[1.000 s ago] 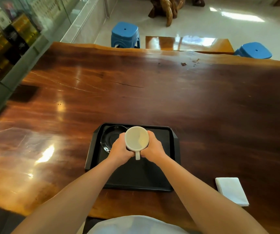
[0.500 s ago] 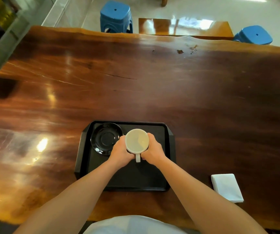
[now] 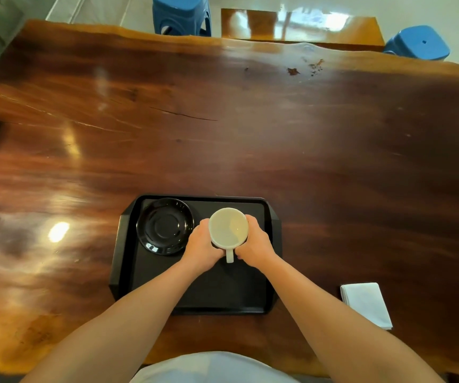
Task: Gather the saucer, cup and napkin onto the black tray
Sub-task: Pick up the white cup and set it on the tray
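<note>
— Where is the cup held?

— Between both hands: the left hand is wrapped against its left side, the right hand against its right, over the black tray, its handle pointed back between the wrists.

— And the other pieces?

— The saucer is seen in the tray's far left corner, just beside the left hand. The napkin is left on the table, well apart to the right of the tray.

Wood table, 2 blue stools
</note>
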Tool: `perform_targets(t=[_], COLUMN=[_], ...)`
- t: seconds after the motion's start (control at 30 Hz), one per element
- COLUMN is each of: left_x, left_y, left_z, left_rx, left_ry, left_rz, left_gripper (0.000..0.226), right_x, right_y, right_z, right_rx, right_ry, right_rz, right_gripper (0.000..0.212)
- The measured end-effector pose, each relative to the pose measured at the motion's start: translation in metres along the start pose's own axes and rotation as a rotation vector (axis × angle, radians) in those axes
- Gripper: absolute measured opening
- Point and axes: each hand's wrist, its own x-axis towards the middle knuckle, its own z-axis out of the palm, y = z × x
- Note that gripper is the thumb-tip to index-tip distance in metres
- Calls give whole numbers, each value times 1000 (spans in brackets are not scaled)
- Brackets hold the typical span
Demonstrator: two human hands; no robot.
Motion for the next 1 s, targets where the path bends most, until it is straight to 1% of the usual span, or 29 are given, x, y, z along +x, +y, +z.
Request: perform_targets(t=[0.2, 0.43, 1.0], left_x=[9, 18, 29], left_y=[3, 0, -4], left_z=[5, 9, 18], left_rx=[21, 38, -19], left_ry=[12, 24, 58], left_rz=[8, -20, -3], left_gripper=[71, 72, 73], right_x=[6, 13, 23], right_y=[2, 5, 9], right_z=[-5, -5, -8], right_rx=[0, -3, 3], right_ry=[4, 27, 59], right_rz=[18, 27, -4], right_gripper=[69, 69, 69])
